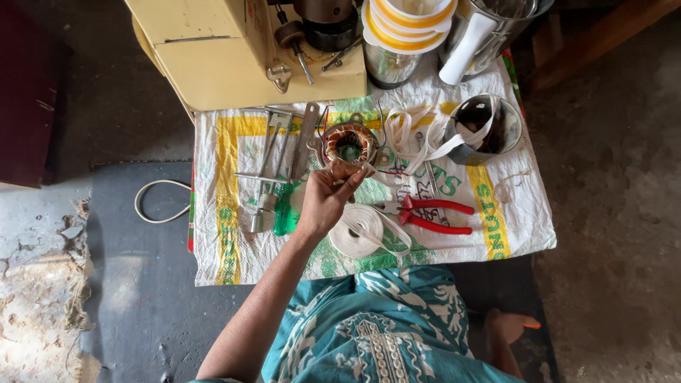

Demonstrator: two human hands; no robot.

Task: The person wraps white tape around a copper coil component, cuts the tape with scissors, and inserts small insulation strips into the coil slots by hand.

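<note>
My left hand (328,200) reaches up from the lower left, and its fingers pinch the near rim of a round motor stator (348,144) with copper windings and thin red and black wires. The stator is over the back of a white woven sack (521,227) spread as a mat. A roll of white cloth tape (360,232) lies just right of my wrist, and red-handled pliers (434,215) lie beyond it. A green-handled screwdriver (286,213) lies left of my hand. My right hand is out of sight.
Metal hand tools (273,167) lie on the sack's left part. A steel cup (488,128) draped with white tape stands at the back right. Behind are a cream box (234,57), stacked white-and-yellow reels (408,25) and a steel jug (489,28). A white cable loop (159,202) lies on the dark floor mat.
</note>
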